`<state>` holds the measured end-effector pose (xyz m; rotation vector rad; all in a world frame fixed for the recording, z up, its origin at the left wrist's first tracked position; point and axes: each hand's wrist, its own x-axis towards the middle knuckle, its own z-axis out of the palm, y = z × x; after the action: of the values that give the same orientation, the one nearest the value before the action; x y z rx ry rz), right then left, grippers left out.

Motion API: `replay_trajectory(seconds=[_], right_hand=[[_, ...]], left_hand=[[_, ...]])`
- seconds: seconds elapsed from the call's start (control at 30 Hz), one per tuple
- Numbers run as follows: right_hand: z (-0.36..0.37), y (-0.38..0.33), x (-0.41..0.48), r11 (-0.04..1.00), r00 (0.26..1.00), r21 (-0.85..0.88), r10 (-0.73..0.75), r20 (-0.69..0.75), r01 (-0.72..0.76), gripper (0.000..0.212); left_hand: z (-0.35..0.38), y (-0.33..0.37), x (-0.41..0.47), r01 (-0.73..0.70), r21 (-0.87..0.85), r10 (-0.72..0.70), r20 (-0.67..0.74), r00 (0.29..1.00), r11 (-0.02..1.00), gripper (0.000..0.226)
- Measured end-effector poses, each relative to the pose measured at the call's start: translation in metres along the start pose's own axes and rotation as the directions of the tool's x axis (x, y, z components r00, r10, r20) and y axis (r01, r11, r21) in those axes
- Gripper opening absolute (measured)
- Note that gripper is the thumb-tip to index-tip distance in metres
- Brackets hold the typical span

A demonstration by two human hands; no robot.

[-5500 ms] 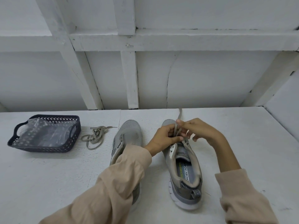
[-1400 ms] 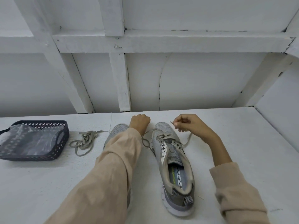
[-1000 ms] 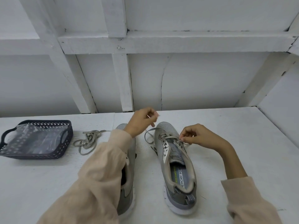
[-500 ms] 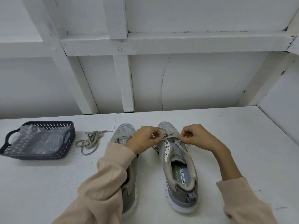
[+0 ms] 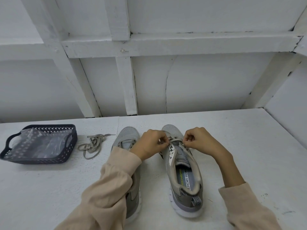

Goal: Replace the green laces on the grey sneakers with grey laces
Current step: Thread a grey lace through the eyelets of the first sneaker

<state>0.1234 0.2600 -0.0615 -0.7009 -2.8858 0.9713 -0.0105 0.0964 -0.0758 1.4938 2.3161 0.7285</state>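
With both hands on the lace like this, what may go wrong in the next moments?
1. The left hand and right hand pinch the grey lace near the toe of the right-hand sneaker; uneven pulling may leave one end too short.
2. The left sleeve lies over the other sneaker and may drag it sideways.

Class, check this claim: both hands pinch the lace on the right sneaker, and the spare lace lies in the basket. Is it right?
Not quite. The head view shows the spare lace on the table between the basket and the left sneaker, not in the basket. The left hand and right hand do pinch the lace on the right sneaker.
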Motion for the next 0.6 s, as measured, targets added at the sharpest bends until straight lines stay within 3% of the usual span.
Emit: replay_trajectory(seconds=[0.13, 0.3, 0.4, 0.6], right_hand=[[0.005, -0.004, 0.001, 0.999, 1.0, -0.053, 0.001, -0.008, -0.001, 0.011], [0.0, -0.003, 0.0, 0.998, 0.998, 0.016, 0.063, 0.015, -0.063, 0.012], [-0.001, -0.01, -0.002, 0.993, 0.993, 0.016, 0.114, 0.023, -0.115, 0.033], [-0.002, -0.029, -0.003, 0.981, 0.977, -0.039, 0.191, 0.094, -0.188, 0.02]], left_hand=[[-0.001, 0.006, 0.002, -0.021, 0.011, 0.021, 0.004, 1.0, 1.0, 0.012], [-0.003, 0.012, 0.005, -0.004, 0.008, 0.004, 0.016, 1.0, 1.0, 0.015], [-0.007, 0.017, 0.008, 0.017, 0.059, -0.019, 0.028, 0.999, 0.998, 0.018], [-0.002, 0.032, 0.014, 0.126, 0.188, -0.139, 0.056, 0.989, 0.974, 0.027]])
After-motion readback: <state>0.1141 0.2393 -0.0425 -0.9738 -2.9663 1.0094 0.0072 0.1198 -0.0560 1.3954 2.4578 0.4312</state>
